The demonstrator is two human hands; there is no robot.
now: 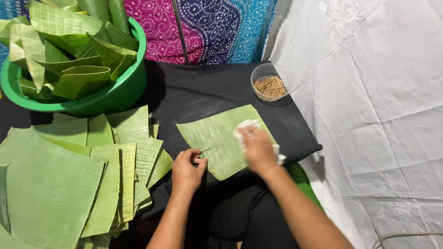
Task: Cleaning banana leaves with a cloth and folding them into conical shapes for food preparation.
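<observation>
your right hand (258, 150) is motion-blurred and hides most of the white cloth (244, 127), the leaf stack (50, 184) runs off the left edge, and the bowl's sticks (270, 86) are too small to tell.

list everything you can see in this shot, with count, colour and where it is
banana leaf piece: one, green, flat on the black cloth at centre
white cloth wad: one, white, on the leaf under the right hand
stack of cut leaves: many, green, lower left
basin: one, green, upper left, full of folded leaves
clear cup: one, transparent, upper centre, holding tan sticks
black cloth: one, black, under the leaf
white sheet: one, white, right side
patterned fabric: one, pink and blue, top
left hand: one, pinning the leaf's near edge
right hand: one, pressing the wad on the leaf
</observation>
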